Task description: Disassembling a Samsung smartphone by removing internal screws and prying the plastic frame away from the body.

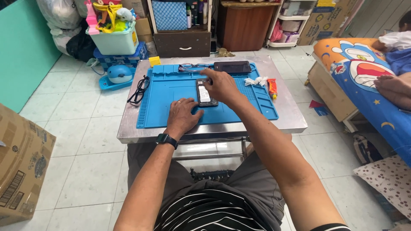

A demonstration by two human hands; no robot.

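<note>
An opened phone (pixel 205 95) with its insides showing lies on a blue work mat (pixel 162 111) on a small steel table (pixel 291 119). My left hand (pixel 183 114) rests flat on the mat just left of the phone, fingers spread, with a ring and a dark wristwatch (pixel 166 140). My right hand (pixel 221 85) reaches over the phone's top right edge, fingers loosely apart and pointing left; it holds nothing I can see. A second dark phone (pixel 232 66) lies face up at the mat's far edge.
Black glasses (pixel 138 90) hang off the mat's left side. Tweezers or pliers (pixel 191 66), white scraps (pixel 255 81) and an orange glue tube (pixel 272 87) lie nearby. A cardboard box (pixel 21 167) stands left; a person lies on a bed (pixel 364 81) at the right.
</note>
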